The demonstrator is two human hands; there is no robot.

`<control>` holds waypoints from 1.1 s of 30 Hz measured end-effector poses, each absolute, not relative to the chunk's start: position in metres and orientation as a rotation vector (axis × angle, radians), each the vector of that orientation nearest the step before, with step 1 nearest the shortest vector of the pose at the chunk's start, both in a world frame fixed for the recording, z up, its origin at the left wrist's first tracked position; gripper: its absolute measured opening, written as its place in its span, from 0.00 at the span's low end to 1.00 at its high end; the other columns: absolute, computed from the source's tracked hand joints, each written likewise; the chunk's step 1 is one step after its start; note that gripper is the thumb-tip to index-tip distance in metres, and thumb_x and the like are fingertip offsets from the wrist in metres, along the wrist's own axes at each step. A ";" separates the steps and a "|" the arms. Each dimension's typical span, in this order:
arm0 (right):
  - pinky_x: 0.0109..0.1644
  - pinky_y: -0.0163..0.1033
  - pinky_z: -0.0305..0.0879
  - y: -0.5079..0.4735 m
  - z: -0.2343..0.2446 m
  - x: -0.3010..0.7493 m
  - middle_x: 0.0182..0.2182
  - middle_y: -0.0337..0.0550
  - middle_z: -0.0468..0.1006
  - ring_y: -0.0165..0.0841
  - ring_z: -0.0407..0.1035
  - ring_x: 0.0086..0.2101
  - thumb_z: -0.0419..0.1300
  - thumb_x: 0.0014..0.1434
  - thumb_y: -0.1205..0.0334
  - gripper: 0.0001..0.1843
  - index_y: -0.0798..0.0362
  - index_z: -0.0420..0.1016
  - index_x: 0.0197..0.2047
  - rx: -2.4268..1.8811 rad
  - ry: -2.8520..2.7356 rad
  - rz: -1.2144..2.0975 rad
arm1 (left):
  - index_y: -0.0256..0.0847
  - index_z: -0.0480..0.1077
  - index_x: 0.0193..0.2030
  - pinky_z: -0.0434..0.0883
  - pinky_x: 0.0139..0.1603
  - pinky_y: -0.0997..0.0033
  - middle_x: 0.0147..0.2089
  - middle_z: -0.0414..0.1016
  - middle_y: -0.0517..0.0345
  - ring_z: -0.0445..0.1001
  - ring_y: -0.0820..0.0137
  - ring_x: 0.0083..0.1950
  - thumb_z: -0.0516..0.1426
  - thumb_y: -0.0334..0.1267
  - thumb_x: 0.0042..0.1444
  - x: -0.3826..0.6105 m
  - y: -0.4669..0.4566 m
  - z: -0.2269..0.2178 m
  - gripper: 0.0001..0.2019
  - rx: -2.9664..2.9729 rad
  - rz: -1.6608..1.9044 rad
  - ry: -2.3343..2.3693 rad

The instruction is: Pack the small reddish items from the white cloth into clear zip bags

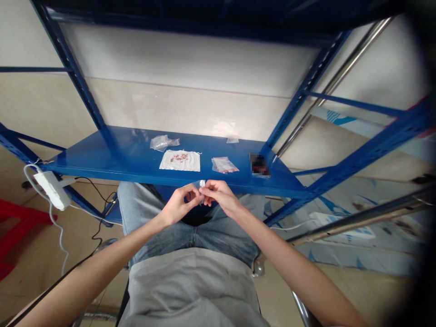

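Note:
My left hand and my right hand meet over my lap, just in front of the shelf edge. Both are closed, with fingertips pinching a small clear plastic bag between them. Its contents are too small and too covered by fingers to make out. On the blue shelf beyond lies a white drawstring pouch with a coloured print. To its right is a stack of small clear bags with reddish edges. Crumpled clear plastic bags lie behind the pouch.
Another small clear bag lies near the shelf's back edge. A dark, pixelated object is at the right end. Blue uprights frame both sides, with an upper shelf overhead. A white power strip with cables hangs at left.

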State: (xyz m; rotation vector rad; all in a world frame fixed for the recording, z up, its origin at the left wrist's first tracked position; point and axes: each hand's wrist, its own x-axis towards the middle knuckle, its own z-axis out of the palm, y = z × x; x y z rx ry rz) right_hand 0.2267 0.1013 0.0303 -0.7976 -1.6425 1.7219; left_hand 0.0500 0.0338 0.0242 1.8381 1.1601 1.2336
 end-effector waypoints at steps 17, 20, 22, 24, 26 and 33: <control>0.26 0.30 0.66 0.101 0.031 0.229 0.30 0.46 0.82 0.30 0.74 0.27 0.65 0.57 0.49 0.17 0.57 0.79 0.38 -0.739 -1.790 1.702 | 0.37 0.70 0.35 0.68 0.37 0.72 0.32 0.76 0.54 0.73 0.71 0.33 0.53 0.50 0.65 0.046 0.037 0.019 0.17 1.675 1.212 1.080; 0.25 0.30 0.66 0.100 0.032 0.228 0.29 0.46 0.81 0.30 0.74 0.26 0.65 0.57 0.50 0.17 0.57 0.78 0.38 -0.729 -1.821 1.673 | 0.37 0.70 0.33 0.68 0.36 0.73 0.31 0.74 0.55 0.72 0.71 0.32 0.52 0.50 0.66 0.044 0.037 0.020 0.18 1.669 1.195 1.077; 0.25 0.30 0.66 0.100 0.032 0.227 0.29 0.46 0.81 0.30 0.74 0.26 0.66 0.57 0.50 0.16 0.57 0.77 0.37 -0.738 -1.814 1.655 | 0.36 0.70 0.33 0.67 0.35 0.73 0.30 0.74 0.56 0.72 0.72 0.32 0.51 0.49 0.67 0.043 0.038 0.020 0.18 1.673 1.174 1.068; 0.24 0.30 0.66 0.100 0.032 0.226 0.28 0.44 0.80 0.30 0.74 0.26 0.66 0.57 0.50 0.16 0.56 0.75 0.37 -0.755 -1.791 1.642 | 0.36 0.70 0.35 0.67 0.35 0.73 0.31 0.73 0.56 0.72 0.72 0.32 0.51 0.49 0.67 0.042 0.038 0.019 0.18 1.683 1.152 1.051; 0.23 0.30 0.67 0.099 0.032 0.225 0.27 0.43 0.79 0.30 0.73 0.25 0.66 0.57 0.50 0.16 0.56 0.73 0.37 -0.763 -1.772 1.621 | 0.36 0.71 0.37 0.67 0.34 0.73 0.32 0.74 0.56 0.72 0.72 0.32 0.51 0.49 0.67 0.042 0.039 0.018 0.17 1.691 1.130 1.021; 0.22 0.30 0.67 0.098 0.030 0.222 0.25 0.39 0.76 0.29 0.71 0.23 0.67 0.56 0.51 0.16 0.54 0.71 0.36 -0.735 -1.755 1.519 | 0.35 0.71 0.38 0.67 0.31 0.74 0.31 0.74 0.55 0.72 0.73 0.30 0.51 0.48 0.67 0.043 0.039 0.017 0.18 1.642 1.100 0.978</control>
